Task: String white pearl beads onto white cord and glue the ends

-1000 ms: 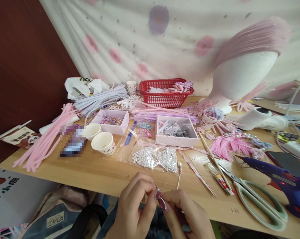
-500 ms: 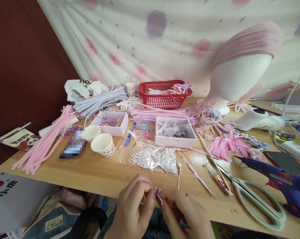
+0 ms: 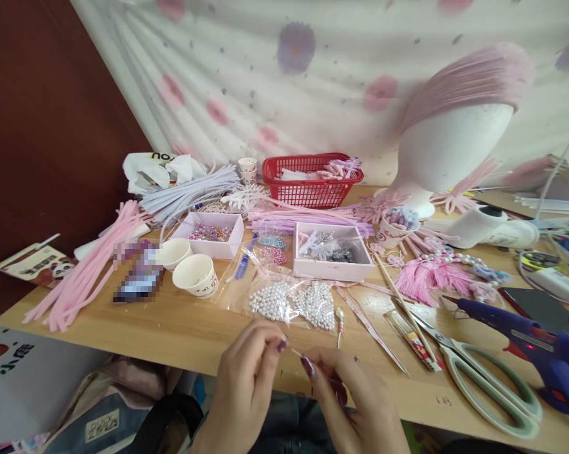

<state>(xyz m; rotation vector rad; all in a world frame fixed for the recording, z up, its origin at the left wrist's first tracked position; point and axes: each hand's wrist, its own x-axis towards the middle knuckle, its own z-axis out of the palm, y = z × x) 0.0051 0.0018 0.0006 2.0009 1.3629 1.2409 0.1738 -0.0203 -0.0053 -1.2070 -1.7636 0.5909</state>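
A thin pale strand (image 3: 295, 351), perhaps thread, runs between my two hands at the table's front edge. My left hand (image 3: 249, 375) pinches one end between thumb and forefinger, while my right hand (image 3: 353, 388) pinches the other, its remaining fingers curled under. Just beyond my fingers lie clear bags of white pearl beads (image 3: 291, 304). A short beaded string (image 3: 339, 321), with a pearl and small coloured beads, rests beside the bags, above my right hand. Whether a bead sits on the strand is too small to tell.
To the right lie green-handled scissors (image 3: 489, 378), a blue glue gun (image 3: 520, 325) and a tape measure (image 3: 372, 328). Paper cups (image 3: 195, 275) and a box of trinkets (image 3: 332, 268) stand further back. Behind are a red basket (image 3: 312, 192) and a white mannequin head (image 3: 449, 145).
My hands have drawn apart from fingertips touching. The thin strand now shows stretched across the gap between them.
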